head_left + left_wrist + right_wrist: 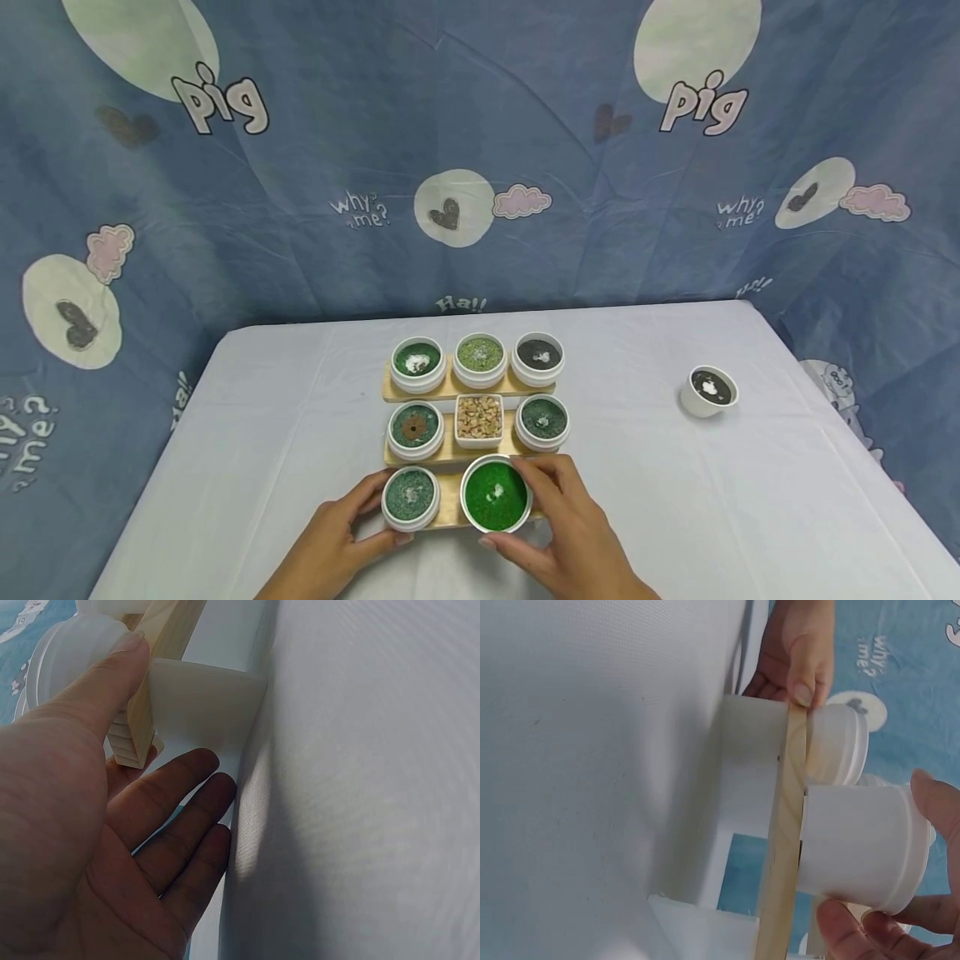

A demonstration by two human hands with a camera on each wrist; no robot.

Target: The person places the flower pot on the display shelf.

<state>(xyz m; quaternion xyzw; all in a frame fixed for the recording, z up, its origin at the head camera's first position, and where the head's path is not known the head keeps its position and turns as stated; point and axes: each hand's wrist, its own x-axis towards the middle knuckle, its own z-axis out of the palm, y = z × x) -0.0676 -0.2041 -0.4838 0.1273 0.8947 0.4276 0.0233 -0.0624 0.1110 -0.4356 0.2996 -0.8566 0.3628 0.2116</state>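
My right hand (pixel 566 525) pinches a round white cup with bright green contents (pixel 496 497) by its rim and sides. In the right wrist view the base of this cup (pixel 855 844) is at the face of the front wooden shelf (pixel 784 832); whether it sits fully in its hole cannot be told. My left hand (pixel 345 533) grips the left end of that shelf between thumb and forefinger, beside a white cup with dull green contents (pixel 410 496). The other left fingers (pixel 187 855) stretch out loosely under the shelf.
Behind, the middle shelf holds two round cups and a square cup of brown crumbs (pixel 478 418); the back shelf holds three round cups, one dark (pixel 538 354). Another cup with dark contents (pixel 708 392) stands apart at right on the white-covered table (pixel 262 417). White supports (pixel 206 701) raise the shelf.
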